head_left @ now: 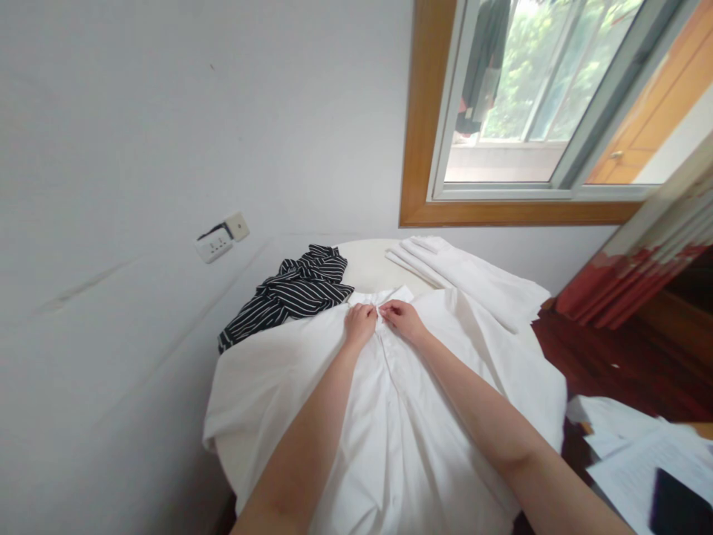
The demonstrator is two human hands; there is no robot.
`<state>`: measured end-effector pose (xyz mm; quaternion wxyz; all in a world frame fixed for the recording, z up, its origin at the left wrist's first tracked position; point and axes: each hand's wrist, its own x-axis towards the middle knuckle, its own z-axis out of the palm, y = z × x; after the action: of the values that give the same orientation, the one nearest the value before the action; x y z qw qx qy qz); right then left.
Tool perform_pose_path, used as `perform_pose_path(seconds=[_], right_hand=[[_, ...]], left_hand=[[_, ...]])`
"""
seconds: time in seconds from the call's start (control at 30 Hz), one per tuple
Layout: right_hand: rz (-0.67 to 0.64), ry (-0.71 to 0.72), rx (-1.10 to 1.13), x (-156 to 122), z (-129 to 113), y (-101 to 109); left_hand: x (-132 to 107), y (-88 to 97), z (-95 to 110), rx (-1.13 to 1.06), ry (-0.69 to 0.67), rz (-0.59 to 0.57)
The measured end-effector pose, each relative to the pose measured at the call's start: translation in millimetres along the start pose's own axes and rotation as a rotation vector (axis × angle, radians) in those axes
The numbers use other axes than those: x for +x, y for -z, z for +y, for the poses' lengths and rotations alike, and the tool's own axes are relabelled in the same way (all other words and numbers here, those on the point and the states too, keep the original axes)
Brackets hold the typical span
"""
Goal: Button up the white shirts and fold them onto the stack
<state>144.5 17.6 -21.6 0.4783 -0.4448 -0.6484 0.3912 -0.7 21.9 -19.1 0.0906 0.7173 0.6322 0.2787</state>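
A white button-up shirt [401,416] lies spread over a round table, collar at the far end and sleeves out to both sides. Just below the collar, my left hand [362,322] grips the front edge of the shirt with bent fingers. Close beside it, my right hand [402,319] pinches the other side of the placket at the neck. The fingertips of both hands nearly meet there, and any button between them is too small to make out. Past my left hand rests a crumpled black garment with white stripes [295,286].
Folded white clothing [473,282] lies on the pale tabletop [365,266] at the back right. Papers [651,453] and a dark phone-like object [679,505] sit at the lower right. A wall with a socket [215,245] bounds the left; a curtain [629,260] hangs on the right.
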Motion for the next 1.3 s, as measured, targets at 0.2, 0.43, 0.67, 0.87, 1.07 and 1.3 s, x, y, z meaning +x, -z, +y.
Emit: perform_pose_path(seconds=[0.2,0.43,0.67,0.87,1.07,1.3], right_hand=[[0.04,-0.029,-0.052,-3.4,-3.5,-2.0],[0.107,-0.065,-0.144,-4.4,-6.1,-10.5],[0.205,-0.06,-0.327,-11.6,-8.4,-21.6],[0.194,0.003,-0.369,-14.3,-6.8,-19.0],[0.139,0.014,-0.333,-13.7,-6.2,-14.2],[0.042,-0.014,-0.185,-12.4,-6.5,-7.2]], left_hand=[[-3.5,-2.4,-0.6,0.028,-0.041,0.041],[-3.8,-0.9,0.4,0.041,-0.044,0.056],[-5.7,-2.1,1.0,0.076,-0.073,0.1],[-5.8,-0.1,2.9,0.047,-0.031,0.099],[-5.6,0.8,1.1,0.034,-0.052,0.079],[-9.1,-1.9,0.1,0.103,-0.079,0.09]])
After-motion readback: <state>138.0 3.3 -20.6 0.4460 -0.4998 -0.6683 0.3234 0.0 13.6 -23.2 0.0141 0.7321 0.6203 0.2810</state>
